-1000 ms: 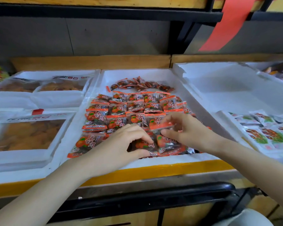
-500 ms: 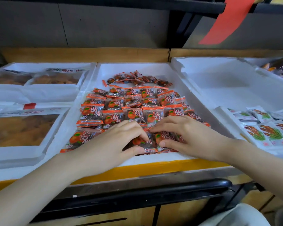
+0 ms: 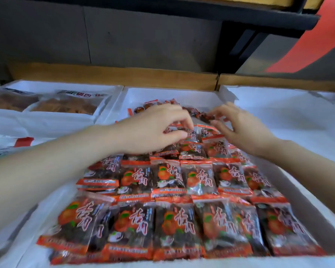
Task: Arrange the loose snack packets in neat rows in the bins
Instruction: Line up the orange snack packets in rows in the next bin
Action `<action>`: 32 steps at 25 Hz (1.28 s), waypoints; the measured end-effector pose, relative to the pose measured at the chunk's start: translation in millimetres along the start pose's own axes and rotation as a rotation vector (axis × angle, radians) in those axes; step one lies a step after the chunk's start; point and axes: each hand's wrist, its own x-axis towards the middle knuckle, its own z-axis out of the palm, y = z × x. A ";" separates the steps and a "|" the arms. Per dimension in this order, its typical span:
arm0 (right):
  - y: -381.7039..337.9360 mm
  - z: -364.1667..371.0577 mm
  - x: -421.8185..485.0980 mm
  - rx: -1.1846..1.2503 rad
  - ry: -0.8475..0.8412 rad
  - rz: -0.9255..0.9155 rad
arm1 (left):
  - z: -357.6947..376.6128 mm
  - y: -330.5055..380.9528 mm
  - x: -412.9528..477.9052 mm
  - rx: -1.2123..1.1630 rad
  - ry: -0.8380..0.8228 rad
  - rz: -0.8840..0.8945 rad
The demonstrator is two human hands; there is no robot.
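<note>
Restocking under way: left of the middle bin (image 3: pixel 172 93), a neighbouring bin (image 3: pixel 46 122) holds large clear bags of snacks (image 3: pixel 66 108). Over the middle bin's far half, the left hand (image 3: pixel 153 128) has its grip closed on a packet (image 3: pixel 194 135), thumb and forefinger pinching it at the farthest laid row. Orange-and-black rows of packets (image 3: pixel 168 176) fill the middle bin from its near edge up to that point, overlapping like tiles. The right hand (image 3: pixel 240 128), also over the far half, pinches a dark packet (image 3: pixel 207 117) from the loose heap (image 3: pixel 141 109) by the middle bin's back wall. Right of the middle bin stands a white-lined bin (image 3: pixel 288 117). The job looks well past halfway. Next, each held packet likely needs turning face-up and tucking squarely into a new row.
</note>
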 end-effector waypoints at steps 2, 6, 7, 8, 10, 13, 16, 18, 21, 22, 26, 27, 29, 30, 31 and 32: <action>24.1 16.4 29.6 -0.030 -0.013 0.094 | 3.4 -31.2 37.1 0.037 0.003 -0.060; 64.3 52.3 78.3 -0.071 -0.172 0.254 | 20.3 -99.9 103.0 0.138 -0.074 -0.178; 72.7 61.0 87.7 -0.070 -0.218 0.290 | 26.4 -116.0 115.7 0.145 -0.093 -0.212; 81.3 69.2 96.2 -0.074 -0.262 0.321 | 32.6 -130.8 126.7 0.136 -0.107 -0.246; 96.7 83.1 109.2 -0.115 -0.343 0.354 | 44.3 -154.5 144.8 0.106 -0.139 -0.307; 110.6 95.7 119.2 -0.142 -0.462 0.351 | 62.5 -182.5 166.9 0.113 -0.224 -0.363; 118.1 102.6 124.5 -0.123 -0.535 0.345 | 78.1 -193.1 184.9 0.138 -0.303 -0.469; 122.4 104.4 128.6 -0.167 -0.524 0.344 | 85.9 -189.7 190.5 0.125 -0.310 -0.494; 122.0 105.1 130.6 -0.180 -0.468 0.360 | 91.5 -178.9 192.7 0.121 -0.282 -0.458; 120.2 105.8 130.7 -0.174 -0.448 0.385 | 92.1 -175.7 192.2 0.118 -0.278 -0.446; 116.6 102.4 129.8 -0.099 -0.314 0.506 | 86.8 -159.4 189.4 0.155 -0.233 -0.444; 116.2 98.7 129.6 -0.050 -0.278 0.523 | 83.0 -155.2 186.5 0.152 -0.176 -0.451; 110.5 87.8 128.5 0.059 -0.202 0.549 | 71.8 -146.0 178.0 0.058 0.007 -0.501; 104.7 82.1 128.9 0.131 -0.155 0.561 | 64.1 -141.8 173.4 -0.009 0.107 -0.534; 98.3 76.8 129.5 0.221 -0.090 0.571 | 56.7 -136.9 168.8 -0.079 0.188 -0.569; 89.8 71.9 130.5 0.320 -0.007 0.574 | 51.3 -133.1 164.8 -0.150 0.249 -0.609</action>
